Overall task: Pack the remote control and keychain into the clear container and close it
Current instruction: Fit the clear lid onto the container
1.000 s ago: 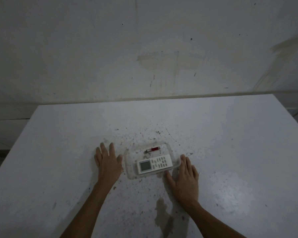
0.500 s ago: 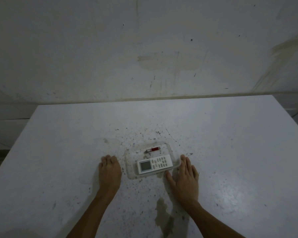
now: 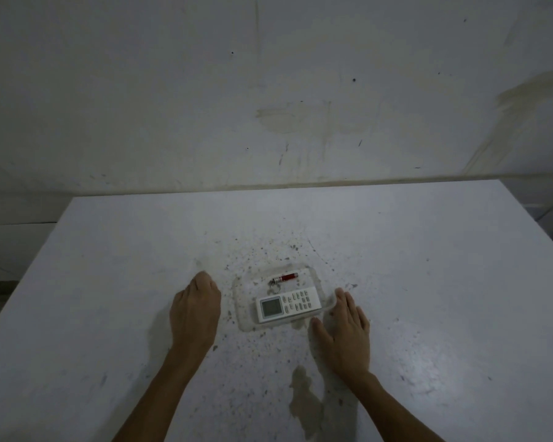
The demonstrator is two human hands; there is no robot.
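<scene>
A: Counts, left to right?
B: Two hands, one clear container, one keychain, one remote, all on one white table [image 3: 109, 282].
A: Left hand [image 3: 194, 309]?
B: Palm down on the table just left of the container, fingers curled under in a loose fist, grasping nothing.
A: Container [image 3: 241, 314]?
B: Clear shallow rectangular box with rounded corners, flat on the table between the hands. Can't tell if a lid is on.
A: Contents?
B: Keychain [image 3: 283, 279] at the far side: small red tube with silver tip and ring, lying slanted. Remote [image 3: 288, 304] nearer the person: white, grey screen at left, buttons at right, face up, slightly tilted.
A: Right hand [image 3: 345, 333]?
B: Flat and spread, holding nothing; fingertips at the container's right rim, thumb near its near-right corner.
A: Table?
B: Speckled, brown stain between the forearms.
</scene>
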